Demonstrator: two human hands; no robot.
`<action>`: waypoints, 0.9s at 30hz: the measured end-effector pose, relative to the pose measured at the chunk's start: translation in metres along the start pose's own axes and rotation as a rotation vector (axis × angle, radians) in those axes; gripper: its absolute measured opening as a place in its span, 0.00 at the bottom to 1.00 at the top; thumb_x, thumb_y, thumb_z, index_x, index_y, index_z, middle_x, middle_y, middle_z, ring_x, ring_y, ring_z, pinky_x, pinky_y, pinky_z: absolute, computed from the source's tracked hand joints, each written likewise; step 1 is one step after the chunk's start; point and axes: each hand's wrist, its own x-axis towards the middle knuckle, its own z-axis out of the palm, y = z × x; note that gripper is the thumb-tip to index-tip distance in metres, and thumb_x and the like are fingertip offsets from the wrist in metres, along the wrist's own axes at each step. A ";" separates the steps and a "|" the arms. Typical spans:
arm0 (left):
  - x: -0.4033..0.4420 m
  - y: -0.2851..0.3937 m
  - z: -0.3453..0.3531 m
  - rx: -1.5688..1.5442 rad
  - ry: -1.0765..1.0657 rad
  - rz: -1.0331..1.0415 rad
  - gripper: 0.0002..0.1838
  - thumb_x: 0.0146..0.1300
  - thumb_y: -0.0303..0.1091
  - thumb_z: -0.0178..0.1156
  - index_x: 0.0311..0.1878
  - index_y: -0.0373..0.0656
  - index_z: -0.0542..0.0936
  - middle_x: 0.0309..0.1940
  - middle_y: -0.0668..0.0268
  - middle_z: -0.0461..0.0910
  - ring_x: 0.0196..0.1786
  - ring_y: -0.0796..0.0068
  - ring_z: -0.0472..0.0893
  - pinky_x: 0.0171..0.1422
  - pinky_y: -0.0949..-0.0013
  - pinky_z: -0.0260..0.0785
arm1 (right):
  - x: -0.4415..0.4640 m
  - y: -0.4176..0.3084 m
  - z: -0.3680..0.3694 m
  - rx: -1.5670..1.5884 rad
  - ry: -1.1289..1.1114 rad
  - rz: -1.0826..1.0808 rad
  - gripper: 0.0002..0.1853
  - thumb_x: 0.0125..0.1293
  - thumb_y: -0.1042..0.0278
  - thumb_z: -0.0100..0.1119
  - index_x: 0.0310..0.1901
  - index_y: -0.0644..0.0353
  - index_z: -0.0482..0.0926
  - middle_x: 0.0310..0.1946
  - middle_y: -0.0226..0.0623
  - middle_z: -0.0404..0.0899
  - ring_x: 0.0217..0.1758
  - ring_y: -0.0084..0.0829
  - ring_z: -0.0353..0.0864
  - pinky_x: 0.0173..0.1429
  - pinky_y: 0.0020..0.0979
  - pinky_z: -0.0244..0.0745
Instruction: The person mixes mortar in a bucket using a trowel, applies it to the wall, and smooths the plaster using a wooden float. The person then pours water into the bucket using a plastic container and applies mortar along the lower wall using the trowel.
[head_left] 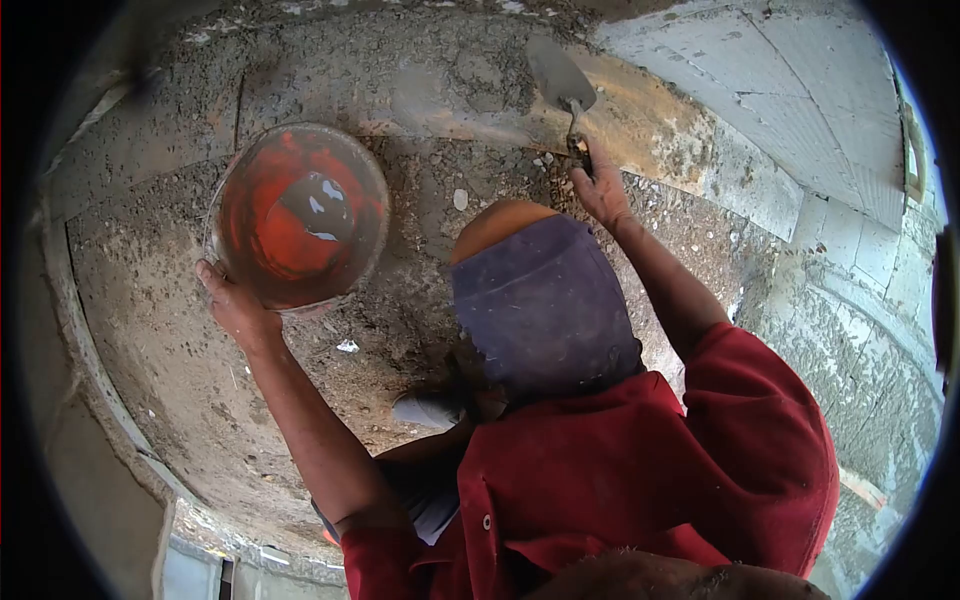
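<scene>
My left hand is closed on the lower left edge of a round bucket. The bucket's inside is orange-red, smeared with grey, and wet grey liquid shines at its bottom. My right hand is wrapped around the dark handle of a trowel, whose grey-coated blade points away from me. Beneath that blade are a strip of wet grey mortar and the end of a wooden board.
Grey blocks or panels stand at the upper right. Rough, gravelly soil lies around my bent knee. A white scrap is on the ground. A curved edge runs down the left side.
</scene>
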 end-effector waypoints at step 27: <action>-0.043 0.004 0.045 -0.235 -0.127 0.044 0.38 0.85 0.57 0.42 0.65 0.22 0.75 0.60 0.47 0.82 0.58 0.56 0.84 0.63 0.56 0.80 | 0.129 -0.127 -0.009 -0.347 -0.193 -0.230 0.32 0.75 0.38 0.56 0.56 0.66 0.79 0.44 0.60 0.86 0.54 0.59 0.85 0.61 0.54 0.78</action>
